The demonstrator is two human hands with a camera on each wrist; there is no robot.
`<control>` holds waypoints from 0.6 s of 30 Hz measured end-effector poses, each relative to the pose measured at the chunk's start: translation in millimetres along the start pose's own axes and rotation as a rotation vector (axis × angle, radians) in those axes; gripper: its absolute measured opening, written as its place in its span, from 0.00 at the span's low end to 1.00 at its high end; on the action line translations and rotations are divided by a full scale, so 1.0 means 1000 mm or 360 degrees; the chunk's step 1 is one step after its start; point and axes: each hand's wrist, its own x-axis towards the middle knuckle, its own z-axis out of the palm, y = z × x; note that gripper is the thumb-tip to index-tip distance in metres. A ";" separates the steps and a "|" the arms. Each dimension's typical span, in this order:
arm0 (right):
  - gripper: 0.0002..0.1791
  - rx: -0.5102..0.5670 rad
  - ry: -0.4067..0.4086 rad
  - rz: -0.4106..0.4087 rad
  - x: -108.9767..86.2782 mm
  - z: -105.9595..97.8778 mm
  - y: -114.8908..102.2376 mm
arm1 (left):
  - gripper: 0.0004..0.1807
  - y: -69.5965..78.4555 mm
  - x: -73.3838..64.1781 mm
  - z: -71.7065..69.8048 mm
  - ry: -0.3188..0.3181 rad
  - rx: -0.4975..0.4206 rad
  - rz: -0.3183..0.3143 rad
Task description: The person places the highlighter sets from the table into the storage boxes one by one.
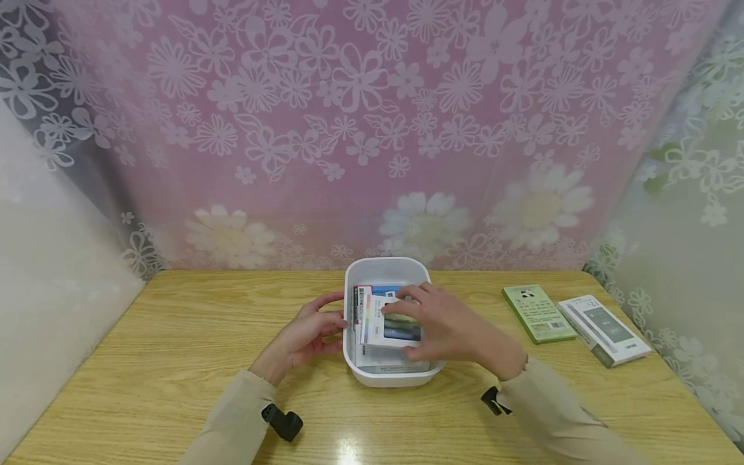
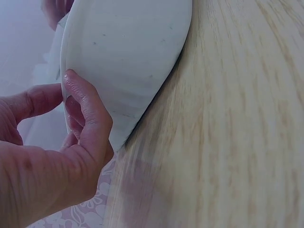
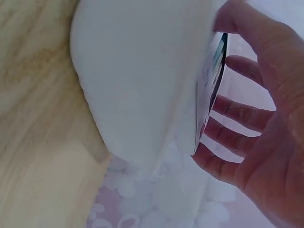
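A white plastic tub (image 1: 395,381) stands on the table with several packaged items inside. At its left side my left hand (image 1: 314,330) grips the rim; the left wrist view shows thumb and fingers on either side of the tub's edge (image 2: 128,47). My right hand (image 1: 450,326) is over the tub and holds a white box (image 1: 374,326) with a dark window by its edges. In the right wrist view, thumb and fingertips touch opposite ends of this box (image 3: 204,95). Under it lie a blue package (image 1: 383,289) and a white box (image 1: 378,356), both partly covered.
To the right on the wooden table (image 1: 174,361) lie a green box (image 1: 535,310) and a white box with a grey panel (image 1: 604,329), side by side. A pink floral curtain (image 1: 325,129) hangs behind the table's back edge.
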 end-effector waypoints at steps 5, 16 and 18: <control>0.33 0.0016 -0.0078 -0.0007 0.002 0.010 -0.003 | 0.37 0.000 0.000 0.000 0.0001 0.0001 -0.0004; 0.32 0.0078 -0.0211 -0.0024 0.003 0.018 -0.003 | 0.37 0.001 0.000 -0.001 -0.0001 0.0008 -0.0007; 0.32 0.0093 -0.0231 -0.0015 0.003 0.019 -0.003 | 0.37 0.001 0.000 -0.001 0.0000 0.0013 -0.0010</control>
